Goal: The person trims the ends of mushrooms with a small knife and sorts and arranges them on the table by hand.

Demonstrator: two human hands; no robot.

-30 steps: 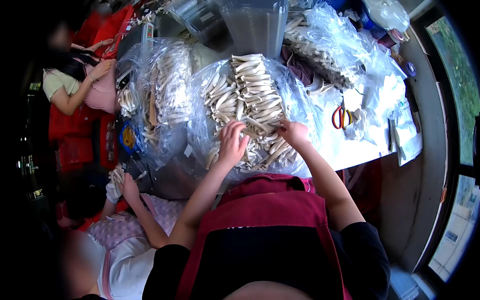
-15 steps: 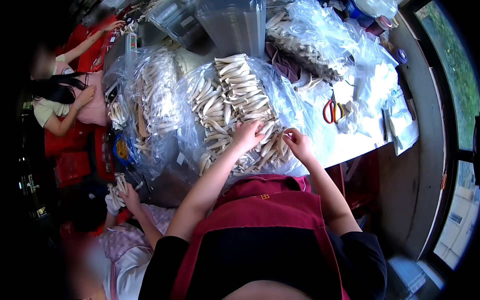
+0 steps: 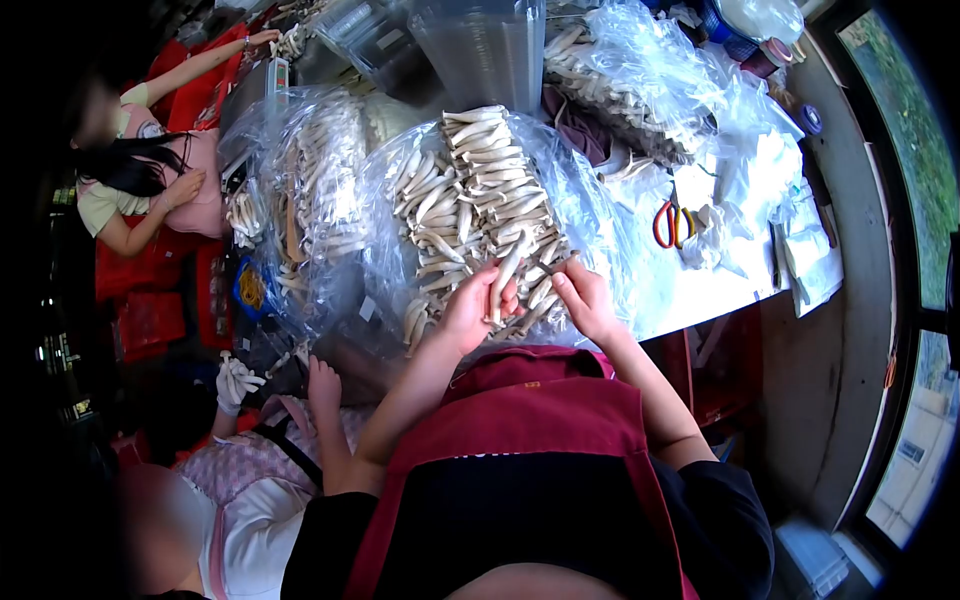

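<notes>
My left hand [image 3: 472,308] holds a long pale mushroom [image 3: 510,272], tilted upright between its fingers, over the near part of the pile. To its right, my right hand [image 3: 586,298] is closed in a pinch at the pile's edge; what lies between its fingertips is too small to name. Beyond both hands, a stack of white mushrooms [image 3: 495,165] lies in rows, with looser ones to its left. Under and around them spreads a clear plastic bag [image 3: 590,210].
Red-handled scissors [image 3: 672,224] lie on the white table [image 3: 690,290] at the right. Clear containers [image 3: 480,55] stand behind the pile. More bagged mushrooms [image 3: 330,180] lie left. Two people sit at the left, one holding mushrooms in a gloved hand [image 3: 232,385].
My left hand has lifted a mushroom off the pile. My right hand has shifted slightly. The near co-worker's hands have moved apart, and the far co-worker's arm has reached out.
</notes>
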